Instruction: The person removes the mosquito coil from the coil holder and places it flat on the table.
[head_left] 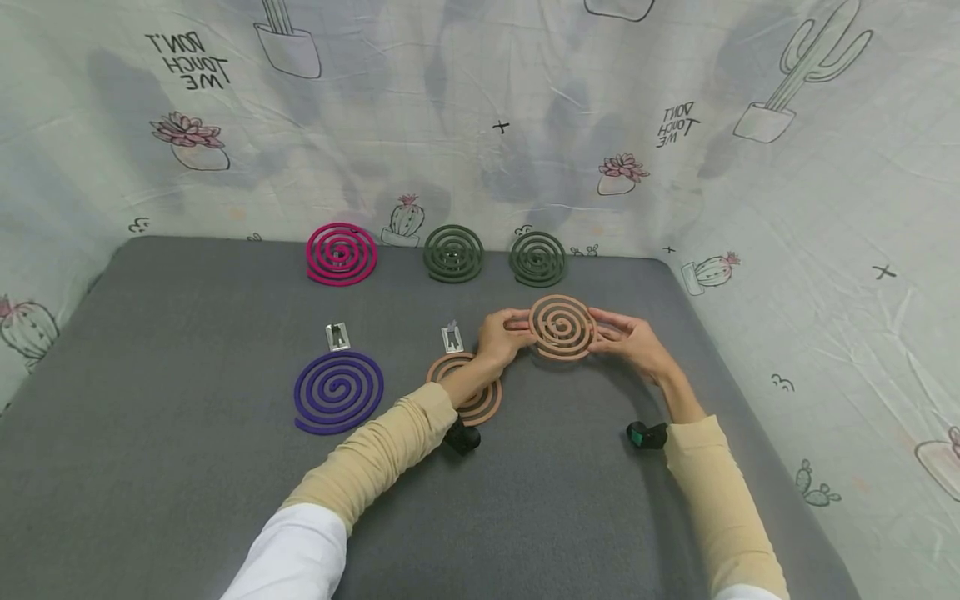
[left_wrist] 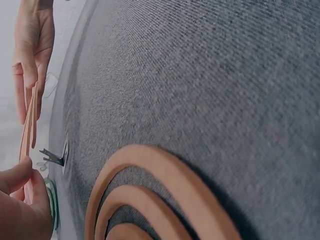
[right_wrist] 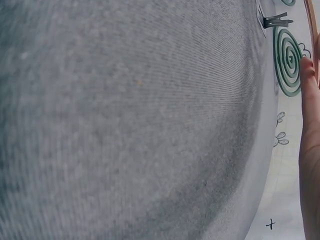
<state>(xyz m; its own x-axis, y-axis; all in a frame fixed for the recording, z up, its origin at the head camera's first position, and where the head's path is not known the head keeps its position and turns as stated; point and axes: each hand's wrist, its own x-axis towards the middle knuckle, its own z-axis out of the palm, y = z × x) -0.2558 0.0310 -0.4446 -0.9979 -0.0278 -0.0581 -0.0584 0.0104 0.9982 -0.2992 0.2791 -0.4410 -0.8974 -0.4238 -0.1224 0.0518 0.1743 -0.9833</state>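
Both hands hold a tan mosquito coil [head_left: 561,327] between them, lifted above the grey table. My left hand [head_left: 501,340] pinches its left edge between thumb and fingers. At the opposite edge, my right hand [head_left: 637,346] grips it, with the thumb on the near side in the left wrist view. Below the coil, a metal coil stand [left_wrist: 57,157] with raised prongs shows in the left wrist view; the coil mostly hides it from the head view. A second tan coil [head_left: 489,402] lies flat under the left forearm, partly covered, with another metal stand [head_left: 452,337] just behind it.
A purple coil [head_left: 339,392] lies at the left, with a metal stand [head_left: 338,337] behind it. Along the back edge are a pink coil [head_left: 341,254] and two green coils [head_left: 453,253]. A printed curtain [head_left: 495,167] hangs behind and beside the table [head_left: 187,483].
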